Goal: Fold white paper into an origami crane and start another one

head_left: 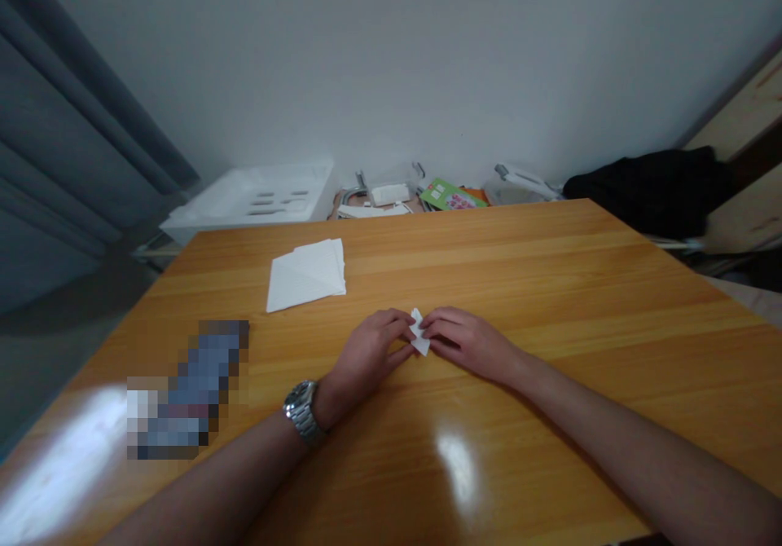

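Head view showed a white tray beyond the far left edge of the tabletop, with slot-like shapes in its floor. Right of it, by the wall, stood a see-through container near a white block; whether the block lay inside was unclear. A green packet leaned nearby, and a second clear bin stood farther right, its contents too dim to tell.

Both forearms reached in from the near edge, angled toward each other. The left hand, a metal watch on its wrist, and the right hand rested low, fingers bent inward. Each grip was pinched on the folded paper, which sat between the fingertips, its lower tip protruding toward the person. White sheets lay farther off to the left.
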Demonstrator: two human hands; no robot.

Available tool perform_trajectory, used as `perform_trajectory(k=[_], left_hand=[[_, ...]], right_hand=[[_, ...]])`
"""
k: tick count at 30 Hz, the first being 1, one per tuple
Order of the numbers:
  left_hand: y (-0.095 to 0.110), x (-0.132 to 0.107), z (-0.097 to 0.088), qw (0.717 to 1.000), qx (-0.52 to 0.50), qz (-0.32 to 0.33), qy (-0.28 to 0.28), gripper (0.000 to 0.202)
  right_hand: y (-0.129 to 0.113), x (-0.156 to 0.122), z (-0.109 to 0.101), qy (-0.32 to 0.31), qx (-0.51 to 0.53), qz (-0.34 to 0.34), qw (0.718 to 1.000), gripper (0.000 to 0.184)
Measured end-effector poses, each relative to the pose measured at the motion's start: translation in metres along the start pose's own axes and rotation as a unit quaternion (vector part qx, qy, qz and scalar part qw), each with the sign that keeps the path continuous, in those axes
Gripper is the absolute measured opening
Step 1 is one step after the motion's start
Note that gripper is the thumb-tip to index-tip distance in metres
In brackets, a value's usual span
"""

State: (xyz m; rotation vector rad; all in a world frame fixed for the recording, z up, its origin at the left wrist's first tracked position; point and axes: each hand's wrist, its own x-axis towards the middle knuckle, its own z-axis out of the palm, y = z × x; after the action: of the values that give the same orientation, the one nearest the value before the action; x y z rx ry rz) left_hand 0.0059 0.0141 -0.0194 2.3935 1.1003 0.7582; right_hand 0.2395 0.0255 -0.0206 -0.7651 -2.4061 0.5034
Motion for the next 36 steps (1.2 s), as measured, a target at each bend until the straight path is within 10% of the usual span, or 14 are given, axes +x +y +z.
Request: perform_trajectory(k=[36], left_hand=[[0.007,-0.003,-0.015,0.98,0.175,0.096,-0.026,0.031]], right_hand=[[0.006,-0.01,-0.017,-0.098,-0.137,-0.012,0.986,0.038]])
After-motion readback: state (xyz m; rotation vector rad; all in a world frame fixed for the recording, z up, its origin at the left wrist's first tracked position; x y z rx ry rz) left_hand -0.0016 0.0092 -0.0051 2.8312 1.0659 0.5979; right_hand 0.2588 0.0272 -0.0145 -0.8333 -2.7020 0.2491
